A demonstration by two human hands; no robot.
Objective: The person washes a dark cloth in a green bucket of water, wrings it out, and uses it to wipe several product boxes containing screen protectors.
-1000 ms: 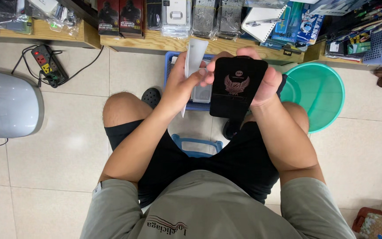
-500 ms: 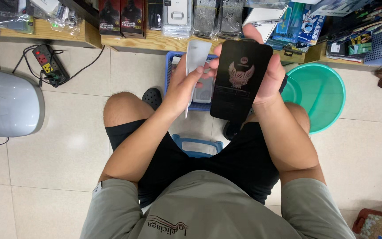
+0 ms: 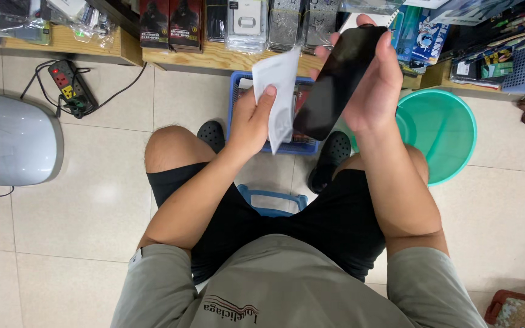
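A glossy black phone-shaped slab (image 3: 341,82), tilted on edge, is held up above a blue basket (image 3: 236,91) on the tiled floor, with a thin white sheet (image 3: 279,97) just beside it. The right hand (image 3: 378,85) is raised, forearm angled up from the knee, its grip clenched around the slab's far edge with the fingers curled over the top. The left hand (image 3: 251,124) pinches the white sheet between thumb and fingers, beside a green basin (image 3: 448,130).

Black phone (image 3: 340,82), white sheet (image 3: 279,97)
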